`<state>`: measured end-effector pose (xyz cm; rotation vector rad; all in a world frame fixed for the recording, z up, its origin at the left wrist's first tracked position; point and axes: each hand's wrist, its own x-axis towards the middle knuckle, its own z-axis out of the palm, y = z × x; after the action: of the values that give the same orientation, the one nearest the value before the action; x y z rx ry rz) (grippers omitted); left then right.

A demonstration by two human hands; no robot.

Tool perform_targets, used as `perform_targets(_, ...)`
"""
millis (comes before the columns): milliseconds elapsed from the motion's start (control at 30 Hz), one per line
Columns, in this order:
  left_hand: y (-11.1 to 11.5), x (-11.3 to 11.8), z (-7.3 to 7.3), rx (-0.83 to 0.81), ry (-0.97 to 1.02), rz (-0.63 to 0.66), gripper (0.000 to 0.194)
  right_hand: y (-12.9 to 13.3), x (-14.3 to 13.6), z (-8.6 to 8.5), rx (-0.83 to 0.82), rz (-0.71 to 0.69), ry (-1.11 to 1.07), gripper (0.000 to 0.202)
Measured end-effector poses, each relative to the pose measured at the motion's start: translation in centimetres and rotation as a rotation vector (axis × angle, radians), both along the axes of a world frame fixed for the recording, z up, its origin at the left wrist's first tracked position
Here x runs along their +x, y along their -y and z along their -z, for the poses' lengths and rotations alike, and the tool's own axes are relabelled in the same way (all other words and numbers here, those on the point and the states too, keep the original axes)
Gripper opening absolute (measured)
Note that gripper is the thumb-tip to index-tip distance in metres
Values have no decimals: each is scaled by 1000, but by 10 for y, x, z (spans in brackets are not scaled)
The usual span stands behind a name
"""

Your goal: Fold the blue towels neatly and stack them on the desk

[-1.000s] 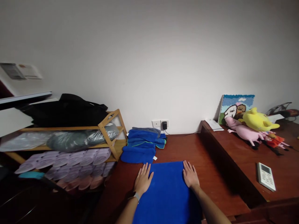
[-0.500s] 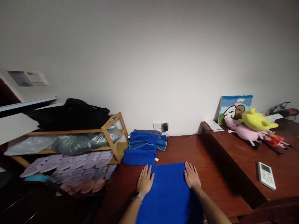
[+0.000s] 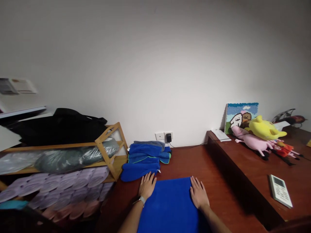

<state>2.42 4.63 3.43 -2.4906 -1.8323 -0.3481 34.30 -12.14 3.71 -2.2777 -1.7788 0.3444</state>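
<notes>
A blue cloth [image 3: 171, 207] lies spread on the reddish-brown table [image 3: 228, 200], its far edge straight. My left hand [image 3: 147, 187] rests flat at its far left corner, fingers stretched out, a watch band on the wrist. On the far right corner lies my right hand [image 3: 199, 193], palm down with fingers extended. Just beyond my left hand is a pile of folded blue cloths [image 3: 145, 158], some with green edging and a grey one at the back. The near end of the spread cloth runs out of view.
A wooden rack [image 3: 114, 155] at the left holds a black bag [image 3: 58, 126], plastic-wrapped items and several slippers [image 3: 82, 181]. On the raised surface at right are plush toys [image 3: 264, 129], a picture [image 3: 240, 116] and a white remote [image 3: 280, 191]. A plug [image 3: 168, 138] sits in the wall.
The camera view has shifted slightly, so most things appear lower and a little further left. Both hands stay flat at the cloth's far corners.
</notes>
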Motion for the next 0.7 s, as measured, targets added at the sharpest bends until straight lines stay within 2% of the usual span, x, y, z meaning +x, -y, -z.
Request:
perform_targets(200,-46,20,-8,-18,13,4,51,-4,1,9,31,9,-2,62)
perform_targets(267,-51,27,-13,-1,28,3,49,-4,1,8,27,12,1,62)
perform_targets(333,-47,31,-19,31,47,-4,48,-4,2,6,12,12,2,63)
perform_targets(433,-23,34,-30,81,80,-6,47,-2,2,0,6,10,10,63)
perform_targets(533,18,41,-36,105,112,34,50,0,2,-4,5,8,12,63)
perform_targets(600,51,57,-34,98,125,115,46,0,3,-5,-8,8,9,63)
perform_targets(700,96,100,-25,77,137,337,40,2,3,-6,-19,9,10,63)
